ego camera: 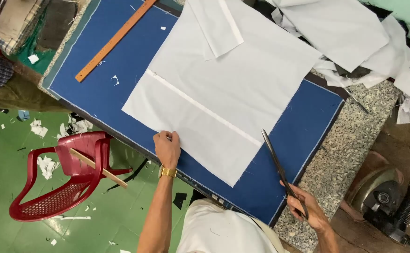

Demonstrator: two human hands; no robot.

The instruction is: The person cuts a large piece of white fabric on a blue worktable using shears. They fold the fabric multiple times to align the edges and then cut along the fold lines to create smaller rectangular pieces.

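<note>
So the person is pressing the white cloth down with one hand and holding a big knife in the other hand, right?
Not quite. The right hand holds long scissors, not a knife; the head view shows them. The rest is right: the left hand presses on the white cloth lying on the blue table.

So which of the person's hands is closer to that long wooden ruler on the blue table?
The left hand. It presses the near edge of the white fabric, below the wooden ruler. The right hand holds the scissors at the table's far corner, much farther away.
</note>
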